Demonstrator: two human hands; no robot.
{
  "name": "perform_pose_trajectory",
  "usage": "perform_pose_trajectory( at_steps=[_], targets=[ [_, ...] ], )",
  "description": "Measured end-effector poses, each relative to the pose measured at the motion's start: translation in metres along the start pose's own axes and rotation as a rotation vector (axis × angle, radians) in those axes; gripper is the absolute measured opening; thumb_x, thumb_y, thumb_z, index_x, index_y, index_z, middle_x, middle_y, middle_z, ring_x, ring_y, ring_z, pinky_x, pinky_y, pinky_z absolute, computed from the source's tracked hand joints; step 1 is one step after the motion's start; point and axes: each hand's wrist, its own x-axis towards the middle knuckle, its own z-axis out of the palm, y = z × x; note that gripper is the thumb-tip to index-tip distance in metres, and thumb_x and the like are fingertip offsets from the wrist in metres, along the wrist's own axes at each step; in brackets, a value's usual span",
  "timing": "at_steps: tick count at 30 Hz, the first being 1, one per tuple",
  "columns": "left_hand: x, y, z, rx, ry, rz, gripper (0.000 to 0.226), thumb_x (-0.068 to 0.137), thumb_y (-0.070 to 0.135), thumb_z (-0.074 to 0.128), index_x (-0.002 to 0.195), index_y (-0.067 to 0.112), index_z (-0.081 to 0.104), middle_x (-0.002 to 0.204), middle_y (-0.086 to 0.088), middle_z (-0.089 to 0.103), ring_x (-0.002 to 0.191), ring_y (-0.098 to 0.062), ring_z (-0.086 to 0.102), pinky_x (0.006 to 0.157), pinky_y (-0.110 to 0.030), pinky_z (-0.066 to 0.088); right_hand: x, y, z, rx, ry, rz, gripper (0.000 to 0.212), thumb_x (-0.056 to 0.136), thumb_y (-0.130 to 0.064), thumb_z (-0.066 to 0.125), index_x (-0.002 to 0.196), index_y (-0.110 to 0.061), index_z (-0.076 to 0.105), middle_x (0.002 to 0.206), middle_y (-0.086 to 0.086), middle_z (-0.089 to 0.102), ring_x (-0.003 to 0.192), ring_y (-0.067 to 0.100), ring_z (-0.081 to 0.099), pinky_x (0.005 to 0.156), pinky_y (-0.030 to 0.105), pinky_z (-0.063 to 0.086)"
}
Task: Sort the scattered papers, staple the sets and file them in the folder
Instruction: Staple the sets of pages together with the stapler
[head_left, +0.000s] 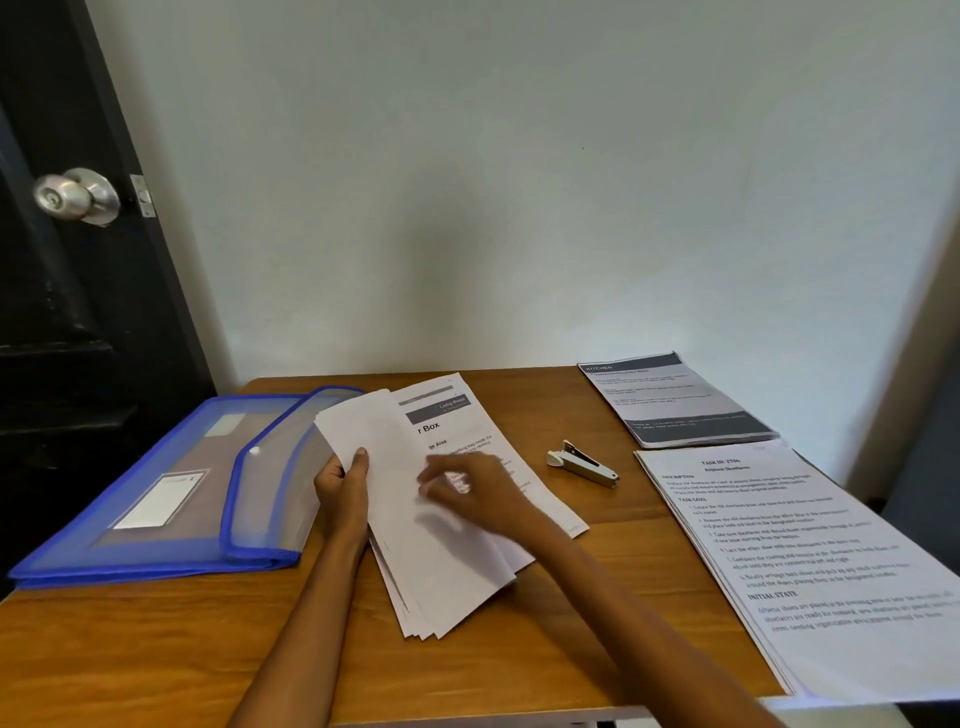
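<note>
Now, left hand (344, 486): fingers and thumb clamped on stack (415, 519) edge.
Right hand (470, 493): blurred over stack; finger state unclear.
Stapler (583, 463): right of fingers.

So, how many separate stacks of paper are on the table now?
3. One stack lies at the centre, gripped by the left hand; a dark-printed stack lies at the far right; a text stack lies at the near right. The folder may hide more.

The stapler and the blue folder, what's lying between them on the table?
In the head view, the fanned paper stack, gripped by the left hand, lies between the stapler and blue folder.
</note>
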Motion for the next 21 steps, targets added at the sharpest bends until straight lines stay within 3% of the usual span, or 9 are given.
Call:
perform_pose_trajectory(
  at_steps=[3, 5, 7, 9, 12, 18, 21],
  targets=[
    [-0.002, 0.002, 0.001, 0.007, 0.017, 0.004, 0.027, 0.094, 0.022, 0.052, 0.112, 0.003, 0.057, 0.115, -0.016, 0.062, 0.103, -0.034, 0.06, 0.089, -0.048, 0.05, 0.002, 0.034, -0.024, -0.135, 0.2, 0.254, 0.034, 0.09, -0.025, 0.06, 0.122, -0.014, 0.056, 0.125, 0.004, 0.059, 0.091, 0.01, 0.055, 0.077, 0.013, 0.041],
    [-0.003, 0.003, 0.001, 0.007, 0.023, 0.003, 0.027, 0.094, 0.024, 0.053, 0.112, 0.004, 0.057, 0.115, -0.015, 0.062, 0.103, -0.034, 0.06, 0.089, -0.048, 0.05, 0.001, 0.058, -0.035, -0.185, 0.173, 0.465, 0.04, 0.089, -0.028, 0.062, 0.125, -0.013, 0.052, 0.124, 0.006, 0.057, 0.098, 0.016, 0.057, 0.076, 0.021, 0.043],
    [-0.003, 0.003, 0.0, 0.001, 0.017, 0.007, 0.028, 0.094, 0.024, 0.053, 0.114, 0.005, 0.057, 0.116, -0.015, 0.062, 0.103, -0.033, 0.06, 0.088, -0.047, 0.051, -0.001, 0.073, -0.039, -0.142, 0.166, 0.547, 0.034, 0.084, -0.028, 0.068, 0.113, -0.014, 0.057, 0.118, 0.006, 0.06, 0.099, 0.018, 0.058, 0.076, 0.024, 0.045],
    [-0.003, 0.003, 0.0, -0.002, 0.007, 0.012, 0.028, 0.094, 0.023, 0.053, 0.115, 0.005, 0.057, 0.116, -0.015, 0.062, 0.103, -0.033, 0.06, 0.087, -0.046, 0.051, -0.003, 0.077, -0.04, -0.11, 0.235, 0.511, 0.018, 0.08, -0.024, 0.073, 0.089, -0.018, 0.059, 0.107, 0.007, 0.065, 0.087, 0.014, 0.057, 0.074, 0.025, 0.048],
    [-0.002, 0.002, 0.001, -0.005, 0.003, 0.024, 0.028, 0.094, 0.02, 0.053, 0.114, 0.001, 0.057, 0.115, -0.016, 0.062, 0.102, -0.033, 0.06, 0.085, -0.042, 0.051, -0.005, 0.077, -0.042, -0.029, 0.327, 0.472, 0.023, 0.077, -0.017, 0.075, 0.069, -0.023, 0.054, 0.097, 0.009, 0.068, 0.076, 0.012, 0.057, 0.061, 0.015, 0.045],
    [-0.002, 0.001, 0.001, -0.003, 0.005, 0.028, 0.027, 0.094, 0.019, 0.052, 0.112, 0.0, 0.057, 0.115, -0.016, 0.062, 0.103, -0.033, 0.06, 0.085, -0.041, 0.05, -0.005, 0.076, -0.047, -0.032, 0.345, 0.409, 0.009, 0.078, -0.015, 0.075, 0.076, -0.01, 0.068, 0.092, 0.006, 0.07, 0.062, 0.003, 0.056, 0.055, 0.008, 0.039],
    [-0.003, 0.001, 0.0, 0.005, -0.003, 0.023, 0.026, 0.094, 0.021, 0.053, 0.111, 0.003, 0.058, 0.114, -0.015, 0.063, 0.101, -0.033, 0.061, 0.084, -0.041, 0.051, -0.004, 0.072, -0.049, -0.127, 0.347, 0.373, 0.012, 0.082, -0.018, 0.07, 0.074, -0.015, 0.063, 0.093, 0.006, 0.069, 0.068, 0.007, 0.058, 0.055, 0.009, 0.037]
  ],
)
